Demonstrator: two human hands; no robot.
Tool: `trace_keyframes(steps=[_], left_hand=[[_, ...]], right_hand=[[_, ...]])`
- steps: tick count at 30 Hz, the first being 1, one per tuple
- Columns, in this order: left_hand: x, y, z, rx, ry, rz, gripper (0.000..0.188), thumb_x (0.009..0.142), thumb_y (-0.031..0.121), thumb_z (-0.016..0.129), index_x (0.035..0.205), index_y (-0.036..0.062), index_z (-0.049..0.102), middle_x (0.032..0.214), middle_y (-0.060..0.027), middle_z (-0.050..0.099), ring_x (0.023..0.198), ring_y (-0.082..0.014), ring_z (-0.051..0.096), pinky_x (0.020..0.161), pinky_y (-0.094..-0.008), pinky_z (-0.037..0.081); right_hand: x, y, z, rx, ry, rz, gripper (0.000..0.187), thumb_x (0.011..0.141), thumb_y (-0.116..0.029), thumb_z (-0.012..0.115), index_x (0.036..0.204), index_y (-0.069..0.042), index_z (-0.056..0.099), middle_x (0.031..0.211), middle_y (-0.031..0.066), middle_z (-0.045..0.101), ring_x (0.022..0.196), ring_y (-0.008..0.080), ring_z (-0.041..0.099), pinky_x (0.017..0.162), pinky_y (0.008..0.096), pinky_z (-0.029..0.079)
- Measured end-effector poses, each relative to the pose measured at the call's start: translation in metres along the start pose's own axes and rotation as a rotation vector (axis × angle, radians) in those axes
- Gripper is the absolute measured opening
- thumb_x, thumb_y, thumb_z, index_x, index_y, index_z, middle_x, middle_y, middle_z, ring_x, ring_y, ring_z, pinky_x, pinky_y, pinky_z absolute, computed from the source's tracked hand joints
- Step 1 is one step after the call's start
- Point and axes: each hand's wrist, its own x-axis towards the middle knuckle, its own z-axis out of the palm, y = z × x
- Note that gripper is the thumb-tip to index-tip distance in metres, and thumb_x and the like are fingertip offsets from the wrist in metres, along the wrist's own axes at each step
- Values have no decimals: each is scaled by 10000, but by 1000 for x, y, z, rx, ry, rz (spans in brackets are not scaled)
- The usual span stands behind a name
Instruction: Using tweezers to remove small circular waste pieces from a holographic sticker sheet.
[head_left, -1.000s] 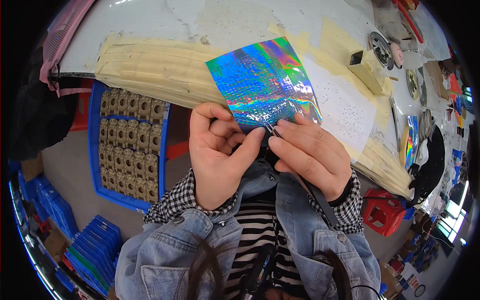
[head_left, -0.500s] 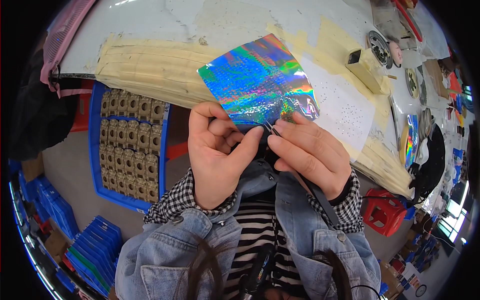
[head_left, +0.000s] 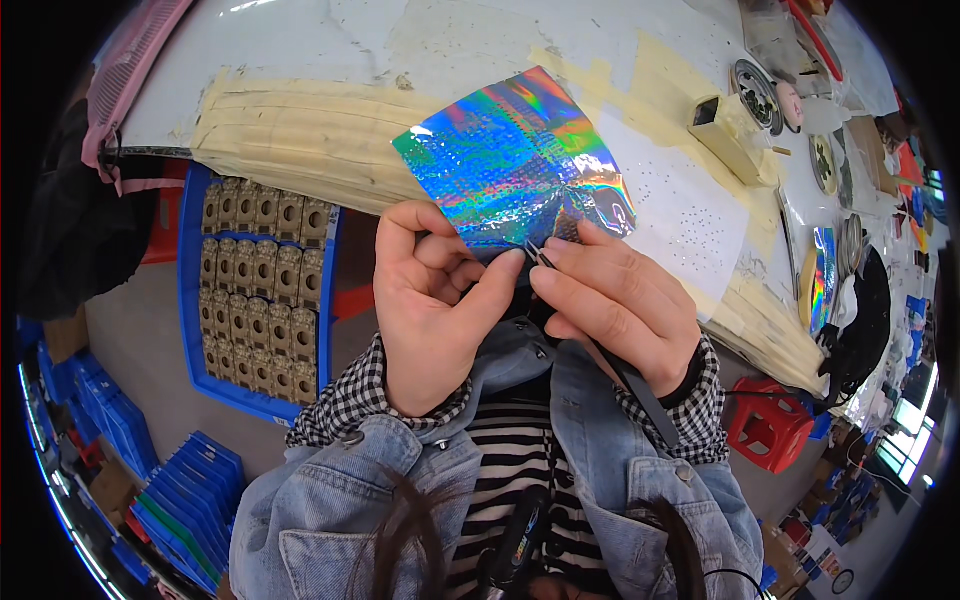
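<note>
A shiny holographic sheet (head_left: pixel 520 150), dotted with rows of small marks, is held up over the table's near edge. Its near edge is pinched between the thumb and bent fingers of my left hand (head_left: pixel 425 310). My right hand (head_left: pixel 630 310) grips dark tweezers (head_left: pixel 642 395), whose handle runs back beneath the palm toward the wrist. The metal tips are at the sheet's near edge, close beside my left thumb. Whatever lies between the tips is too small to make out. Fingers of my right hand also rest against the sheet's lower right corner.
White paper (head_left: pixel 690 220) with scattered tiny dark dots lies right of the sheet. Beyond it are a pale yellow box (head_left: pixel 735 140) and a round dish (head_left: pixel 758 95). At lower left, a blue crate (head_left: pixel 187 320) holds rows of brownish parts. A red stool (head_left: pixel 770 425) stands at right.
The sheet has tilted slightly, shifting its reflections and creasing near the tweezers. My right hand and the tweezer tips have moved a little to the left; my left hand keeps its pinch.
</note>
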Motion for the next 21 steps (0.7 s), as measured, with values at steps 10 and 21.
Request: trace_keyframes(steps=[10, 21], left_hand=[[1, 11, 3, -19, 17, -26, 440, 794, -122, 590, 1129, 20, 343, 964, -138, 640, 872, -125, 621, 742, -213, 500], [16, 30, 12, 48, -38, 17, 505, 802, -118, 579, 1214, -1, 311, 935, -155, 654, 842, -138, 637, 736, -224, 517]], right_hand=[[-1, -5, -15, 3, 70, 15, 326, 743, -179, 706, 1019, -15, 653, 938, 142, 643, 882, 260, 647, 831, 419, 524], [14, 1, -6, -16, 122, -9, 321, 739, -148, 703, 1020, -1, 649, 957, 148, 630, 891, 276, 639, 835, 414, 525]])
